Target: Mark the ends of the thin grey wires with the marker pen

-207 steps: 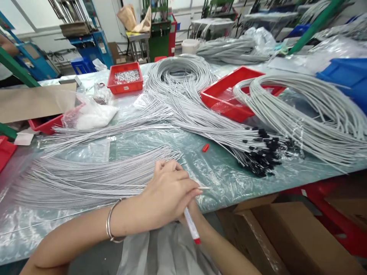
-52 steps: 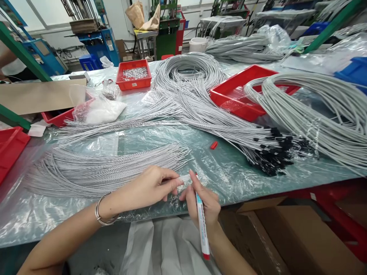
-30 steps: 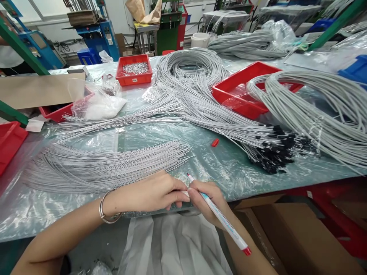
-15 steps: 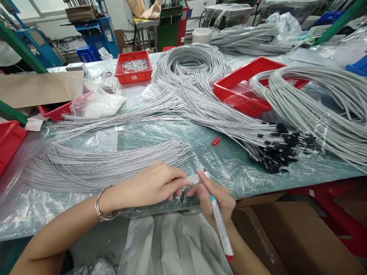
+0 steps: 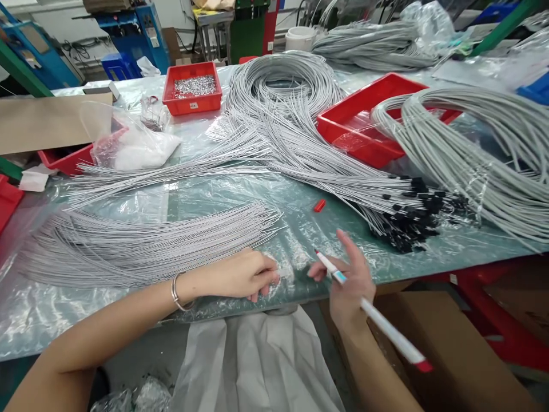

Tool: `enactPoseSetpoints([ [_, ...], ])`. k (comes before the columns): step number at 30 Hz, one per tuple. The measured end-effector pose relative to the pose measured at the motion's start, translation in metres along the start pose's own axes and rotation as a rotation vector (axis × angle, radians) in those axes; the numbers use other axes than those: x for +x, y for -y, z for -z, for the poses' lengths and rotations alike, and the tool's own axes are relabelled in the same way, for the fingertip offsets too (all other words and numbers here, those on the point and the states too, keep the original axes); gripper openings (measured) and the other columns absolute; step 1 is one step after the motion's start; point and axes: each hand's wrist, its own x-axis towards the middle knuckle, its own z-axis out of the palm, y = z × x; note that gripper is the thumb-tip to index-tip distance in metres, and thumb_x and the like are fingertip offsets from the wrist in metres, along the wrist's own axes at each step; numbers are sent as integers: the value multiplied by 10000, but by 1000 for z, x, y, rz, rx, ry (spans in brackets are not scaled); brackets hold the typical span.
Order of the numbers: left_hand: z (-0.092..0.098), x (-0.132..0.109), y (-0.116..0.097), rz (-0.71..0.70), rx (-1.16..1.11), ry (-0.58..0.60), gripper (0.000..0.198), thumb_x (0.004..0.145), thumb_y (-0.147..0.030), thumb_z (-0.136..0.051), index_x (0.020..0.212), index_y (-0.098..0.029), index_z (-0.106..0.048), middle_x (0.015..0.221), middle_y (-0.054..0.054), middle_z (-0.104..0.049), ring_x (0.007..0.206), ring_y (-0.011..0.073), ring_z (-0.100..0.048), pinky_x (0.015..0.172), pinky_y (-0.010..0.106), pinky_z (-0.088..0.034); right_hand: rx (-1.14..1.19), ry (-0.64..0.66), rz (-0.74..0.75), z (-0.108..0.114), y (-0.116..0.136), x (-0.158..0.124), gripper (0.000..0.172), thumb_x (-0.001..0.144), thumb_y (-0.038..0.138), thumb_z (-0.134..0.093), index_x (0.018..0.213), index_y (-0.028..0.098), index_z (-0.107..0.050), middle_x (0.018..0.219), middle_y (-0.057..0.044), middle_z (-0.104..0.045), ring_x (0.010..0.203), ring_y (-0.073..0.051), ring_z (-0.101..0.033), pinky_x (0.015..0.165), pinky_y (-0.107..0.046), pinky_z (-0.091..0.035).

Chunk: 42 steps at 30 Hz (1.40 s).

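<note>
Using the left hand [image 5: 251, 274] to pinch a small pale piece [image 5: 282, 273] between thumb and finger, with the other fingers curled in below. Too small and blurry to tell what sort of piece. Held over the near side of the table [image 5: 295, 232], probably to be close and easy to see.

Holding a white pen [image 5: 386, 326] in the right hand [image 5: 354, 286], to the right of the left hand and apart from it. First finger up and spread away, with a loose hold on the pen, likely not a hard squeeze. Pointed with the red tip to the left and far, perhaps to have it free of everything.

Just past the left hand and arm: a wide bunch of grey wires [image 5: 150, 246], laid flat and mostly side by side, likely to stop tangles. Farther off, alone: a small red piece [image 5: 319, 205], maybe the pen cap, easy to find there. Off to the right: wires with black ends [image 5: 407, 223] bunched together, probably to stay sorted. Far left of the coil [image 5: 283, 74]: a red tray [image 5: 208, 103] of tiny shiny bits, with sides likely good for stopping spills.
</note>
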Motion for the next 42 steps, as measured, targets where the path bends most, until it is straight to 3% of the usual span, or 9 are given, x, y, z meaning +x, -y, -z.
enactPoseSetpoints([
  [2, -5, 9, 13, 32, -48, 52, 378, 948, -381, -378, 681, -147, -509, 649, 13, -619, 489, 87, -598, 461, 171, -445, 120, -37, -70, 5, -2, -1, 416, 911, 505, -369, 1163, 224, -545, 697, -10, -553, 619, -163, -531, 577, -301, -464],
  [5, -8, 17, 26, 65, -122, 98, 353, 935, -395, -397, 704, -153, -509, 656, 14, -617, 492, 99, -600, 455, 182, -456, 85, 115, -78, 6, -3, -4, 178, 890, 339, -490, 864, 210, -609, 756, -23, -562, 695, -162, -548, 624, -289, -458],
  [8, -5, 20, 28, 83, -156, 139, 350, 928, -406, -414, 711, -152, -520, 644, 16, -615, 483, 102, -593, 451, 185, -463, -16, 234, -91, 5, -3, -6, 146, 869, 217, -530, 752, 191, -613, 676, -16, -592, 619, -146, -556, 541, -255, -429],
  [13, -2, 23, 26, 108, -179, 163, 319, 930, -360, -419, 723, -145, -530, 646, 12, -618, 475, 90, -594, 441, 162, -466, -156, 168, -22, 1, -4, -4, 185, 810, 133, -597, 636, 191, -573, 527, 35, -545, 469, -104, -493, 460, -237, -372],
  [21, -1, 26, 26, 119, -184, 193, 270, 929, -296, -425, 737, -143, -535, 647, 10, -623, 475, 91, -604, 437, 157, -484, -261, 155, 90, -3, -1, -4, 227, 806, 100, -586, 597, 185, -566, 469, 50, -475, 423, -84, -433, 443, -237, -342],
  [31, -1, 27, 25, 113, -192, 185, 250, 927, -282, -432, 750, -145, -541, 643, 6, -625, 475, 93, -607, 425, 150, -475, -289, 180, 120, -4, 2, -3, 208, 800, 85, -602, 616, 174, -561, 488, 50, -490, 426, -69, -421, 441, -224, -338],
  [42, -1, 25, 24, 130, -181, 186, 295, 934, -332, -423, 741, -141, -539, 658, 14, -629, 490, 96, -620, 430, 149, -477, -267, 167, 152, -3, -4, -6, 277, 761, 41, -602, 560, 175, -467, 473, 63, -398, 423, -59, -347, 427, -232, -290],
])
